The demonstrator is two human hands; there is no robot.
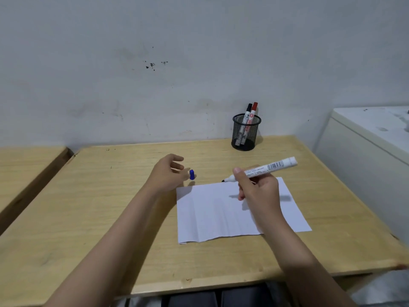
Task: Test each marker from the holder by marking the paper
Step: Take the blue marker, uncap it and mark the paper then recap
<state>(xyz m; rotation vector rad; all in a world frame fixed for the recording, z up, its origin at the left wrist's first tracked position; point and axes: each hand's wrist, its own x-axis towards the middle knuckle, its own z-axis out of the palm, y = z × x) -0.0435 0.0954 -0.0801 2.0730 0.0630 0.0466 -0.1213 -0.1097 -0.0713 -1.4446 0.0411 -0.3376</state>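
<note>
My right hand [257, 189] grips an uncapped white marker [265, 168] with a dark tip. The marker is tilted, its tip pointing left just above the far edge of the white paper [212, 216]. A small blue cap [192, 174] stands on the table right beside the fingertips of my left hand [168, 173], whose fingers are spread; I cannot tell if they touch the cap. At the back of the table a black mesh holder [245, 134] contains a black-capped marker [247, 113] and a red-capped marker [253, 111].
The wooden table [110, 207] meets a grey wall at the back. A second wooden table [26, 165] stands to the left across a narrow gap. A white cabinet [365, 147] stands close on the right.
</note>
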